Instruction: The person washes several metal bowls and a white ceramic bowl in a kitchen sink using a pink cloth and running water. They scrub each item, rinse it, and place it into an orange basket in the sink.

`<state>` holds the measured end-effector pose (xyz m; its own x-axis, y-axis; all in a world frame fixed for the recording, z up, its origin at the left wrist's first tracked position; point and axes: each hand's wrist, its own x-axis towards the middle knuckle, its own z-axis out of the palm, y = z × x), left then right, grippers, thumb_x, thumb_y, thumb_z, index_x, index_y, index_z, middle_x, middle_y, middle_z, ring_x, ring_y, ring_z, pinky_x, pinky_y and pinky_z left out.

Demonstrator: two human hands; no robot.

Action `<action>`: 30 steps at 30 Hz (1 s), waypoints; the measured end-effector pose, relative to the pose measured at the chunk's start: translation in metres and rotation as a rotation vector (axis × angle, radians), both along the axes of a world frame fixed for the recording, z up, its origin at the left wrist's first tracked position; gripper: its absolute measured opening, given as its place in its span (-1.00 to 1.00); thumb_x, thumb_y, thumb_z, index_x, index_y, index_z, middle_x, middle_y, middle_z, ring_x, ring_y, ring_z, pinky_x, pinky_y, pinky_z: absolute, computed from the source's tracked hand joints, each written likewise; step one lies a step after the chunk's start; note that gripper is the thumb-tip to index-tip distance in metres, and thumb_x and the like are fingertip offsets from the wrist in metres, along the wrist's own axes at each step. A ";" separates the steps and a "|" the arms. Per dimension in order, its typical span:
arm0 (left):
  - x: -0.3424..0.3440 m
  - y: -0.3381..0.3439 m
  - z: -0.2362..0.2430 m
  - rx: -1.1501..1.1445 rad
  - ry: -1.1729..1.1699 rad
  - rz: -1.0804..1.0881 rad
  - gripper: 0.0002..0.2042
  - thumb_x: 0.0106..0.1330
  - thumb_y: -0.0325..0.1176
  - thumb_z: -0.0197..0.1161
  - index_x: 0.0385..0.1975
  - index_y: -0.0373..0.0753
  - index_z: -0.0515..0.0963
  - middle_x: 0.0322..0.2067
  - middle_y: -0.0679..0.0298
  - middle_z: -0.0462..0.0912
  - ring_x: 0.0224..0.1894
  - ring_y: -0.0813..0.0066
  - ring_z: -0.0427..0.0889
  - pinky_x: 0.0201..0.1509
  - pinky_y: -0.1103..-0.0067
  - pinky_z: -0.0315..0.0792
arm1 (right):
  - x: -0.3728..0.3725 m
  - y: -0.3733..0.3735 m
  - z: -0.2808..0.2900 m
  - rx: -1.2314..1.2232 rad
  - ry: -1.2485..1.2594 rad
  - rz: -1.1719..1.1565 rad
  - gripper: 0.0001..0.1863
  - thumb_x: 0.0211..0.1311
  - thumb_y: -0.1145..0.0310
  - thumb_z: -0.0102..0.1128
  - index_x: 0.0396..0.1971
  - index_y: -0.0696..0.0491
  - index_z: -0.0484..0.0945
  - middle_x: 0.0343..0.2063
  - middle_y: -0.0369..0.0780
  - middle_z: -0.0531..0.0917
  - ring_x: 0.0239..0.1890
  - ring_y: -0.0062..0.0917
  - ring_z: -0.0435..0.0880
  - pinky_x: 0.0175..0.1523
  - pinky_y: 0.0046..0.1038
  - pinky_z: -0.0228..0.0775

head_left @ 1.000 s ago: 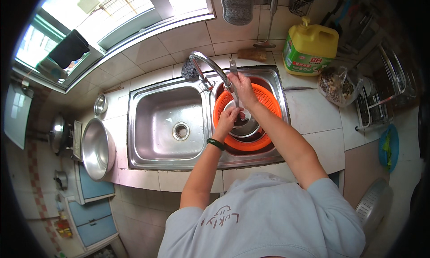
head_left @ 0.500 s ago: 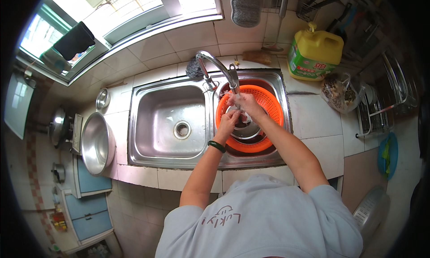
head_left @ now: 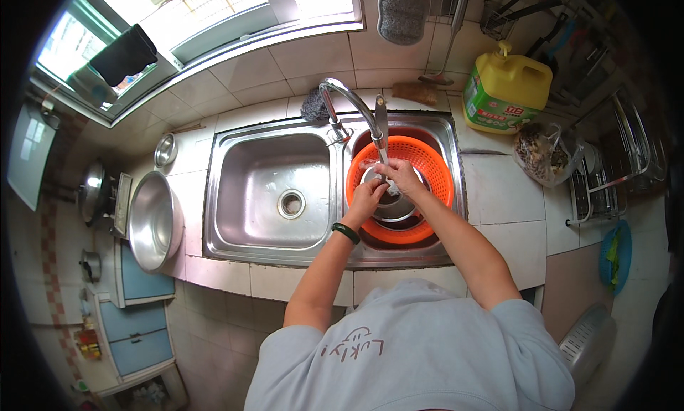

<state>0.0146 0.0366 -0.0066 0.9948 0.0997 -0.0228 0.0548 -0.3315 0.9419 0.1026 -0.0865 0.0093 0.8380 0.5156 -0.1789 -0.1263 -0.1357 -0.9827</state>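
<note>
Both my hands are together under the faucet (head_left: 356,106), over the right sink basin. My left hand (head_left: 366,200), with a dark green bangle above its wrist, has its fingers closed in a pinch. Against it my right hand (head_left: 402,177) is closed too, its fingertips just below the spout. A small pale piece shows between them, too covered to name. Beneath lies a metal bowl (head_left: 396,213) inside an orange plastic colander (head_left: 440,170). What the bowl holds is mostly hidden by my hands.
Left of my hands is the other sink basin (head_left: 263,197). A large metal basin (head_left: 153,222) stands on the counter's left end. To the right are a yellow jug (head_left: 509,90), a filled plastic bag (head_left: 545,154) and a wire rack (head_left: 605,190). A dark scrubber (head_left: 313,106) lies behind the faucet.
My right hand has come slightly down and right, its fingers now lower beneath the spout. My left hand stays close to it. The whole view has shifted slightly.
</note>
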 end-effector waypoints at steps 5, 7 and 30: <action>0.003 -0.002 -0.002 0.055 -0.058 -0.010 -0.82 0.29 -0.37 0.18 -0.25 -0.36 0.57 -0.43 0.12 0.64 -0.35 0.37 0.60 -0.21 0.49 0.44 | 0.003 -0.002 -0.009 0.047 0.013 0.054 -0.72 0.24 0.24 0.19 -0.37 0.19 0.64 -0.48 -0.32 0.64 -0.42 -0.68 0.57 -0.27 -0.60 0.39; 0.003 -0.001 -0.001 0.052 0.022 -0.022 -0.83 0.29 -0.40 0.18 -0.25 -0.38 0.57 -0.44 0.18 0.64 -0.33 0.49 0.60 -0.19 0.53 0.44 | 0.008 0.004 -0.001 0.112 -0.018 -0.017 -0.75 0.29 0.26 0.13 -0.33 0.16 0.62 -0.47 -0.34 0.64 -0.39 -0.69 0.58 -0.23 -0.61 0.40; 0.033 -0.003 0.124 -0.941 -0.224 0.146 -0.70 0.38 -0.33 -0.04 -0.02 -0.39 0.44 -0.21 0.23 0.57 -0.19 0.52 0.54 -0.09 0.63 0.42 | -0.003 -0.004 0.038 0.135 0.079 -0.087 -0.68 0.39 0.14 -0.04 -0.25 0.05 0.60 -0.42 -0.35 0.63 -0.34 -0.69 0.55 -0.20 -0.59 0.28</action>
